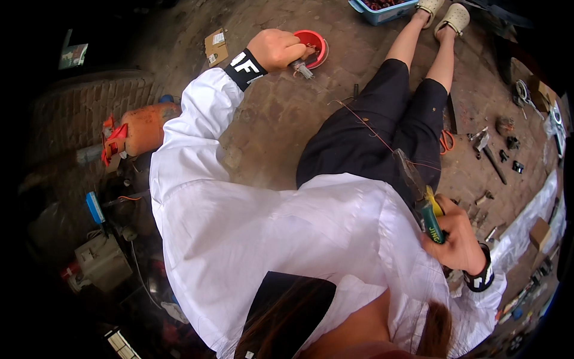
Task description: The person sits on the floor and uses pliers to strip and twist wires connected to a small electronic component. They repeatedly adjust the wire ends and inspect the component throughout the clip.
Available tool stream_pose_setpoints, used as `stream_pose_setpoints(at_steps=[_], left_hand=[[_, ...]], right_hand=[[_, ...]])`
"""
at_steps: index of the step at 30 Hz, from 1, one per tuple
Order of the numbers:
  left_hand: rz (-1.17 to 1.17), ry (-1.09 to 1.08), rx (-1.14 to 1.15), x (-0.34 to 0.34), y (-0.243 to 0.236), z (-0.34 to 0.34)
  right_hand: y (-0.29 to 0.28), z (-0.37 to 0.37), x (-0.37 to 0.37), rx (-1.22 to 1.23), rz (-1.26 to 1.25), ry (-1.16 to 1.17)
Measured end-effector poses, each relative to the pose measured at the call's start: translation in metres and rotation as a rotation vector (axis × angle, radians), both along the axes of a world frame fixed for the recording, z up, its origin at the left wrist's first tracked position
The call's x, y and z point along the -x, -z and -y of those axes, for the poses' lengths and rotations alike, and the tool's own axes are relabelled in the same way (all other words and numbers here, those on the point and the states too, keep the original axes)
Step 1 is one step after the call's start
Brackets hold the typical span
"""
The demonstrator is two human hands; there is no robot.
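Note:
My right hand (457,239) is wrapped round pliers (431,216) with green and yellow handles, held over my lap. Their jaws point up and away, at a thin copper-coloured wire (368,124) that runs across my dark shorts. Whether the jaws grip the wire I cannot tell. Stretched out to the far left, my left hand (276,49) is closed on a small grey cylindrical part (302,69), mostly hidden by the fingers. It is beside the rim of a red bucket (324,45), which has reddish-brown bits inside.
A blue basin (388,13) with dark red pieces stands at the far edge. An orange gas cylinder (143,128) lies at the left. On the right floor are a hammer (491,157), orange-handled scissors (446,142) and several small parts. A cardboard piece (216,48) lies beyond my left wrist.

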State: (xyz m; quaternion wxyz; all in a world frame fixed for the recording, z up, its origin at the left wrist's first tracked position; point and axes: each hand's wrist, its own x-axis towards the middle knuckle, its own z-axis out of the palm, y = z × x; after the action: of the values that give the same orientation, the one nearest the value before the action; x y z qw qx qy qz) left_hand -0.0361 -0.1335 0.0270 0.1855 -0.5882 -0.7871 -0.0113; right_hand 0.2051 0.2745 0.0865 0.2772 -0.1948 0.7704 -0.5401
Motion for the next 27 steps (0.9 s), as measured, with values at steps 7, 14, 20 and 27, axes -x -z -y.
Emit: stream_pose_setpoints(at_steps=[7, 14, 20, 27], left_hand=[[0.33, -0.37, -0.009, 0.008, 0.032, 0.0], [0.321, -0.101, 0.016, 0.014, 0.016, 0.019], [-0.07, -0.039, 0.018, 0.008, 0.012, 0.015], [-0.167, -0.099, 0.02, 0.01, 0.008, -0.014]], right_hand=[[-0.001, 0.011, 0.003, -0.102, -0.089, 0.028], [-0.009, -0.005, -0.005, -0.141, -0.017, 0.022], [-0.014, -0.005, -0.005, -0.081, -0.004, -0.005], [0.02, -0.013, 0.001, 0.124, 0.076, 0.069]])
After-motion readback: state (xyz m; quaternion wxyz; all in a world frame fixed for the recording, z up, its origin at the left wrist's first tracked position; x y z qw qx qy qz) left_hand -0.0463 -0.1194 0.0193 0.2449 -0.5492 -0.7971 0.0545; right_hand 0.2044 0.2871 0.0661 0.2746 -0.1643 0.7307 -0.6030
